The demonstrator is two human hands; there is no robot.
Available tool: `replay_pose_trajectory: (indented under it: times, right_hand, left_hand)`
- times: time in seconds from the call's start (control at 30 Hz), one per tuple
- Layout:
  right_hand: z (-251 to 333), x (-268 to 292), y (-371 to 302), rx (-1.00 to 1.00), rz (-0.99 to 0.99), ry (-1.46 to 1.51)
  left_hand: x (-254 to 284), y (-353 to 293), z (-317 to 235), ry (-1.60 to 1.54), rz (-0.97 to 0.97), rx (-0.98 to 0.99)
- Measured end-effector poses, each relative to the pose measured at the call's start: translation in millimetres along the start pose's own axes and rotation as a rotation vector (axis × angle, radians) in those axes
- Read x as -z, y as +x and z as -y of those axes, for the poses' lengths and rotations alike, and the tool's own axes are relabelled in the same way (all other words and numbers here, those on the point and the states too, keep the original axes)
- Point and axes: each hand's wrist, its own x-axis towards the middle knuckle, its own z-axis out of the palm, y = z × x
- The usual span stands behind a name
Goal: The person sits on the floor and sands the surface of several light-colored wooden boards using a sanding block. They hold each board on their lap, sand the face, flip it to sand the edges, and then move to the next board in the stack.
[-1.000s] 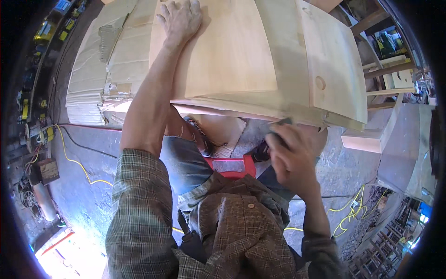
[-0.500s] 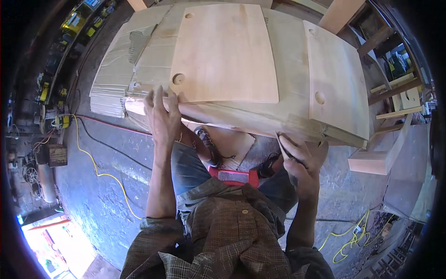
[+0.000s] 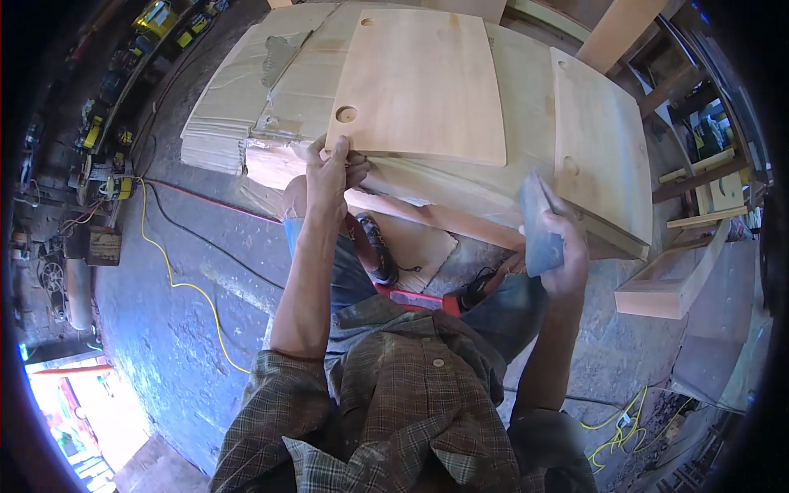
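A pale wooden panel (image 3: 423, 86) with two round recesses along its left side lies on a cardboard-covered work surface (image 3: 526, 107). My left hand (image 3: 329, 172) is closed on the panel's near left corner, its fingertips at the edge. In my right hand (image 3: 567, 255) is a grey, flat sheet of sandpaper (image 3: 538, 226), raised in front of the work surface with its broad face showing. The sheet is apart from the panel. To the right lies a second wooden panel (image 3: 600, 148), also with round recesses.
A red stool or step (image 3: 450, 306) shows between my legs. Yellow cables (image 3: 185, 286) run over the concrete floor on both sides. A wooden frame piece (image 3: 649, 302) stands at the right. Tools line a shelf (image 3: 156, 82) at the left.
My right hand has risen from below the work surface's near edge, turning the sandpaper's broad face into view. My left hand has shifted its grip at the panel's corner. The view has moved slightly.
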Motion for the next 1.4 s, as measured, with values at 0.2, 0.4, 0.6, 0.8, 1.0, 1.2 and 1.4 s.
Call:
replay_pose_trajectory:
  times: [0.2,0.4,0.6,0.8,1.0,1.2,1.4]
  right_hand:
    - [-4.4,-6.5,-10.1,-0.029,0.099,-0.045]
    - [-4.9,-3.5,-20.9,-0.015,0.214,0.113]
    - [1.9,15.6,-33.5,-0.006,0.214,0.083]
    - [-0.4,31.3,-35.1,-0.001,0.165,0.129]
    - [-12.7,31.5,-22.6,-0.017,0.123,0.273]
    - [9.4,-16.0,-7.1,0.095,0.128,-0.292]
    - [-13.0,-60.0,44.8,0.657,0.170,-1.129]
  left_hand:
    - [-21.7,-8.8,4.3,-0.095,-0.125,-0.035]
    - [-10.1,6.4,21.9,-0.286,0.069,0.134]
    - [-17.4,-19.3,11.7,-0.192,0.087,-0.008]
    - [30.9,-62.2,-11.4,-0.032,0.105,-0.041]
    - [90.3,-97.0,-7.5,-0.109,0.210,0.107]
    - [131.1,-98.1,0.9,-0.132,0.146,0.176]
    - [126.8,-96.2,-10.9,-0.060,0.107,0.153]
